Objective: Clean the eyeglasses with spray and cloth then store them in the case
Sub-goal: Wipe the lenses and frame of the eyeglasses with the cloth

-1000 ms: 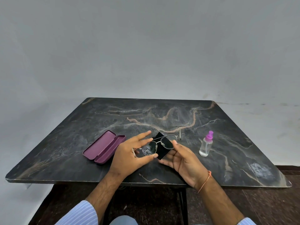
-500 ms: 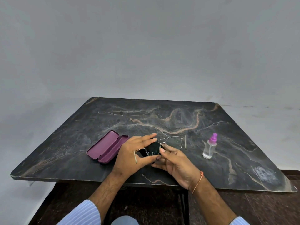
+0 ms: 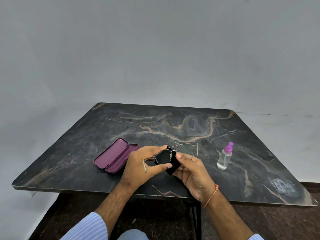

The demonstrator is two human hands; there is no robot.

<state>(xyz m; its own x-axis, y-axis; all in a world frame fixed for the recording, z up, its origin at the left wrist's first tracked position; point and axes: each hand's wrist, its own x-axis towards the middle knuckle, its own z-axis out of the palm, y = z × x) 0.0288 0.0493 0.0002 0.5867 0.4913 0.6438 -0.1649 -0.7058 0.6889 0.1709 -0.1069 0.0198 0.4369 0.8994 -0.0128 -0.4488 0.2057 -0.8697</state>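
1. Holding the eyeglasses (image 3: 174, 154) above the near middle of the tabletop (image 3: 190, 125), the left hand (image 3: 143, 165) pinched the rim of one lens between its forefinger above and its thumb below; one temple arm passed down across that hand's palm.
2. The right hand (image 3: 192, 172) gripped a black cloth (image 3: 174, 164) behind that same lens, with its thumb tip pressed at the bridge of the frame and its fingers curled beneath the cloth.
3. The other lens stood uncovered, showing the tabletop through it, with its temple arm folded out at the far right end of the frame.
4. The purple case (image 3: 115, 155) lay open on the tabletop, just to the left of the left hand, toward the near left edge.
5. The spray bottle (image 3: 225, 157), clear with a purple cap, stood upright to the right of the hands, apart from them.
6. An orange thread (image 3: 212, 195) circled the right wrist.
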